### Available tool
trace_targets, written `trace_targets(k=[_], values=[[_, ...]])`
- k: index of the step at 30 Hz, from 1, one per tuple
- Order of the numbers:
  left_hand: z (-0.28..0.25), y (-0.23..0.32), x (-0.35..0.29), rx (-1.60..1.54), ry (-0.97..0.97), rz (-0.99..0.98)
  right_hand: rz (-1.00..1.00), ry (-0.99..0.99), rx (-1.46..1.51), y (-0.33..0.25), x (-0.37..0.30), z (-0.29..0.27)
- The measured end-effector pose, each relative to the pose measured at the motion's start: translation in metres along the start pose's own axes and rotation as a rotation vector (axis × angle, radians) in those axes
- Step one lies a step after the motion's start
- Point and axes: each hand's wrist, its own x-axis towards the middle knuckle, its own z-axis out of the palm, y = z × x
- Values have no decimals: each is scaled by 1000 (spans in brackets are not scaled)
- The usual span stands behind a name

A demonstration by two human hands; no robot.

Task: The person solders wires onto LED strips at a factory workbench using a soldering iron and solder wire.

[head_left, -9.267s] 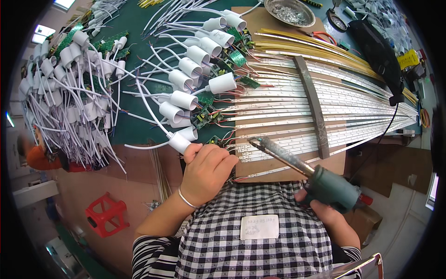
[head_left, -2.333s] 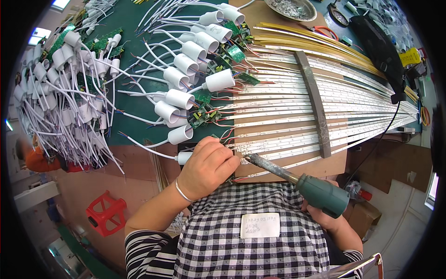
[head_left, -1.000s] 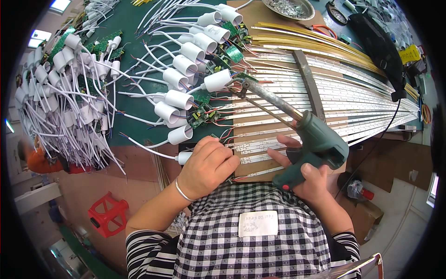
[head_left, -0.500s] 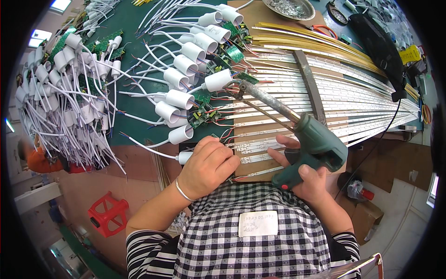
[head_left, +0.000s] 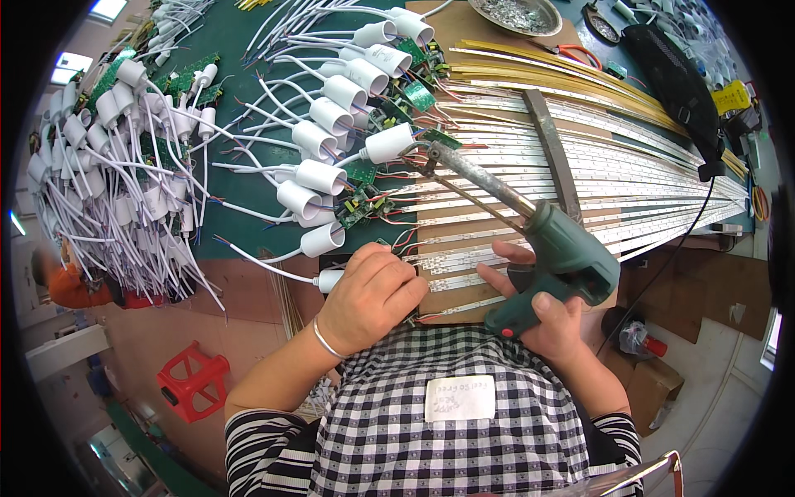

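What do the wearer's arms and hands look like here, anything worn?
Both hands are bare, no gloves. The left hand has a thin silver bangle at the wrist. Black-and-white striped sleeves cover the upper arms, forearms uncovered. No ring or watch shows on the right hand.

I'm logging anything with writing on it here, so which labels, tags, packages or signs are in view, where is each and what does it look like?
White rectangular paper label: on the checked apron at the person's chest, below the right hand, faint handwriting.
Yellow tag: far right of the bench, beside the black bag, small, dark print.
Brown cardboard box: on the floor at lower right, plain.
No screens visible.
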Motion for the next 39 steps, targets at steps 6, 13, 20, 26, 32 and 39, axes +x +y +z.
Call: trace_targets(k=[6,13,20,26,32,39], values=[[-2,0,0,1,2,5,-9,9,-3,2,1,0],[2,0,-1,13,41,-5,-2,-1,-4,1,2,-2],[2,5,2,110,53,-12,9,-36,-19,0,2,-2],[2,5,3,131,52,8,45,-33,20,-13,-14,-10],[-1,2,5,95,48,13,-50,-96,-686,-32,-68,-50],[2,2,3,148,78,23,-202,-316,-1202,-32,-73,-58]])
